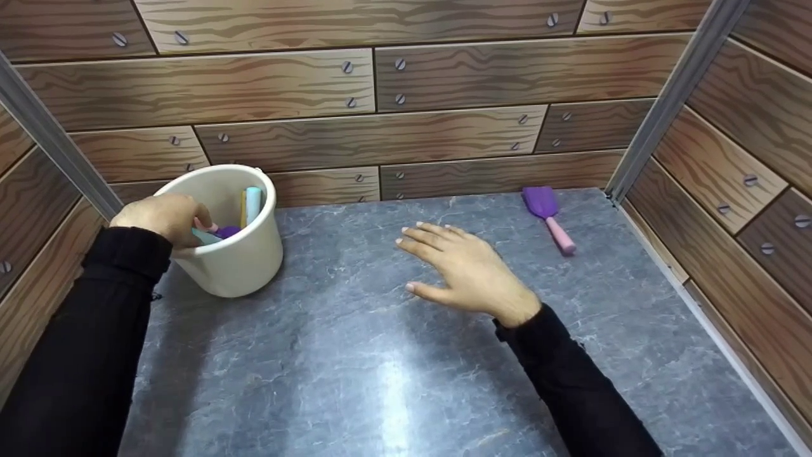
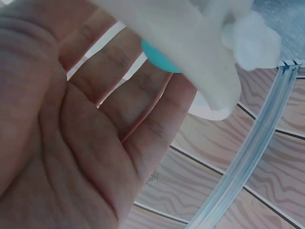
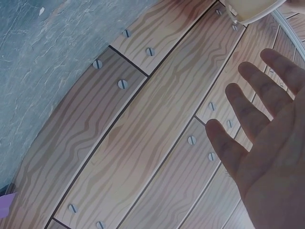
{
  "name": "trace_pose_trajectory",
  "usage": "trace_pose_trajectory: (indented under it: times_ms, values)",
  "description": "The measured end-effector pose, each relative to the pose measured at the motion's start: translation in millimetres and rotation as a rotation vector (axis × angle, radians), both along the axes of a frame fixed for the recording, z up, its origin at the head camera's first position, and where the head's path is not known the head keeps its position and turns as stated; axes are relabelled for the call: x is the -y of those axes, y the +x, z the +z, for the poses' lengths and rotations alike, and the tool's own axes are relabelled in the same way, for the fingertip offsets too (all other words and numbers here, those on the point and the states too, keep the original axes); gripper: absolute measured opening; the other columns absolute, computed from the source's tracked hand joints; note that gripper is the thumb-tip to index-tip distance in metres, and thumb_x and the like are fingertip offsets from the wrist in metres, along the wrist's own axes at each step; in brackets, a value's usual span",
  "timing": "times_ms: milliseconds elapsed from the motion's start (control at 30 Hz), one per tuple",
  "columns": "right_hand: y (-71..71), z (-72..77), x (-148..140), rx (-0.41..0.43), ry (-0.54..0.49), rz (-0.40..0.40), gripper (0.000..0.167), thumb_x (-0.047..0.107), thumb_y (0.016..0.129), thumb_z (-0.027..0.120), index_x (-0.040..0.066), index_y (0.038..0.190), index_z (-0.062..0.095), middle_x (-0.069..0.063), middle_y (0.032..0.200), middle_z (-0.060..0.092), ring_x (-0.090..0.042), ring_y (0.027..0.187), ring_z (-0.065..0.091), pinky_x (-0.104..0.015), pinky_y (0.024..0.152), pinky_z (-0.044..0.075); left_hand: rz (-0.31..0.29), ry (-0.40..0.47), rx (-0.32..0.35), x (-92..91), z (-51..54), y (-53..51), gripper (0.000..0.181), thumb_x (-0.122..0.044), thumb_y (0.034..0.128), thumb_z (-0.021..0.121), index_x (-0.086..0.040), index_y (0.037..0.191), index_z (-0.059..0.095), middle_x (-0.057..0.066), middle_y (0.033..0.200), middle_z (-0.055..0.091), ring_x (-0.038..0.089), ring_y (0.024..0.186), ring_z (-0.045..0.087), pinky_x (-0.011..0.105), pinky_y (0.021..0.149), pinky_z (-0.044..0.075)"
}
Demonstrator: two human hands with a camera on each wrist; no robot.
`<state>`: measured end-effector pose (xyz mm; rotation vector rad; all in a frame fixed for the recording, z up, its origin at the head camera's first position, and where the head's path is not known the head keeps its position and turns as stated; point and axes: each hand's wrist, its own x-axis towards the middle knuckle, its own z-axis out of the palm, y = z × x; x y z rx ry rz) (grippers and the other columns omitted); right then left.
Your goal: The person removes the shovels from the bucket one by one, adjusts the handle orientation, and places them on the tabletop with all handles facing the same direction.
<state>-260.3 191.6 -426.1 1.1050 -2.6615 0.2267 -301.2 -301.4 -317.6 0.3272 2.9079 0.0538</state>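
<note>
At the left of the head view stands a cream bucket [image 1: 254, 266]. My left hand [image 1: 162, 216] reaches over its near left rim, fingers down inside. By those fingers are a pink handle, a purple piece [image 1: 227, 232] and a pale turquoise piece [image 1: 204, 237], their kinds unclear. In the left wrist view the palm shows bare; the fingertips are hidden behind the bucket rim [image 2: 209, 62], next to a turquoise edge [image 2: 159, 59]. Spread above the grey surface, my right hand [image 1: 469, 266] holds nothing. A purple spatula [image 1: 541, 202] with a pink handle lies beyond it, to the right.
A light blue piece [image 1: 253, 204] and a yellow one stand against the bucket's far right inner wall. Wood-patterned panels [image 1: 444, 76] with grey corner posts [image 1: 672, 95] enclose the grey marbled surface [image 1: 330, 355] at the back and both sides.
</note>
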Motion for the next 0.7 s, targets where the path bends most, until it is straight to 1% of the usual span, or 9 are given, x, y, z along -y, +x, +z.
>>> trace_pose_trajectory:
  times_ms: [100,233,433,533,600,700]
  values:
    - [-0.8,-0.3,0.4,0.005,-0.001,0.0,0.077,0.063,0.113,0.069,0.02,0.175,0.056,-0.006,0.183,0.056,-0.034,0.172,0.053,-0.064,0.143,0.044,0.019,-0.002,0.018,0.9,-2.2,-1.1,0.046,-0.015,0.0997,0.084,-0.004,0.144,0.08,0.03,0.137,0.08,0.044,0.104,0.072,0.072,0.095,0.066]
    - [-1.5,-1.1,0.5,0.001,-0.002,0.008,0.076,0.062,0.112,0.071,0.02,0.175,0.057,-0.007,0.182,0.057,-0.035,0.171,0.054,-0.064,0.142,0.044,0.012,-0.006,0.025,1.3,-4.7,-2.2,0.047,-0.011,0.0984,0.082,-0.004,0.145,0.08,0.033,0.14,0.078,0.044,0.104,0.069,0.07,0.097,0.065]
    - [-1.8,-1.7,-0.1,-0.009,0.01,0.005,0.076,0.061,0.112,0.072,0.02,0.174,0.058,-0.008,0.181,0.058,-0.035,0.17,0.055,-0.064,0.142,0.045,-0.042,-0.032,-0.03,-2.9,-5.4,-3.2,0.043,-0.007,0.0934,0.087,-0.002,0.136,0.084,0.03,0.131,0.083,0.041,0.1,0.072,0.072,0.096,0.067]
    - [-1.8,-1.6,-0.1,-0.005,0.012,0.002,0.077,0.061,0.111,0.073,0.021,0.174,0.057,-0.008,0.181,0.058,-0.036,0.17,0.054,-0.064,0.142,0.045,-0.049,-0.046,-0.066,-5.1,-5.0,-4.6,0.041,-0.005,0.0911,0.088,-0.001,0.132,0.086,0.032,0.131,0.083,0.046,0.102,0.077,0.074,0.096,0.068]
    - [-1.7,-1.4,-0.1,-0.002,0.01,0.003,0.077,0.061,0.111,0.073,0.02,0.174,0.057,-0.009,0.181,0.058,-0.036,0.17,0.055,-0.064,0.142,0.045,-0.044,-0.046,-0.078,-5.8,-4.4,-6.0,0.038,-0.004,0.092,0.088,0.001,0.13,0.085,0.034,0.133,0.081,0.049,0.105,0.078,0.076,0.096,0.068]
    - [-1.8,-1.1,-0.2,0.001,0.008,0.004,0.076,0.061,0.112,0.072,0.02,0.174,0.057,-0.009,0.181,0.058,-0.036,0.17,0.055,-0.064,0.142,0.045,-0.037,-0.028,-0.083,-5.1,-3.8,-8.6,0.032,-0.007,0.0955,0.088,0.004,0.126,0.085,0.034,0.13,0.08,0.049,0.103,0.076,0.076,0.094,0.068]
